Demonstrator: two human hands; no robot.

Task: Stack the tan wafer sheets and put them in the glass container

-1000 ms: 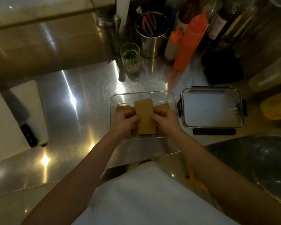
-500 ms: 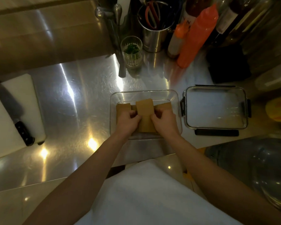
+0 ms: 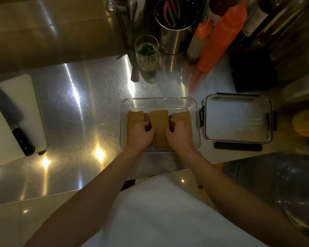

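Tan wafer sheets (image 3: 158, 120) inside glass container (image 3: 159, 101) on steel counter (image 3: 82, 107), left hand (image 3: 140, 133) and right hand (image 3: 179, 133) curled closed, gripping middle stack, lid (image 3: 238, 118) just beside.

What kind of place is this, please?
Probably a working kitchen, perhaps a professional one. The steel counter carries orange squeeze bottles, a metal utensil pot, and a knife on a white cutting board.
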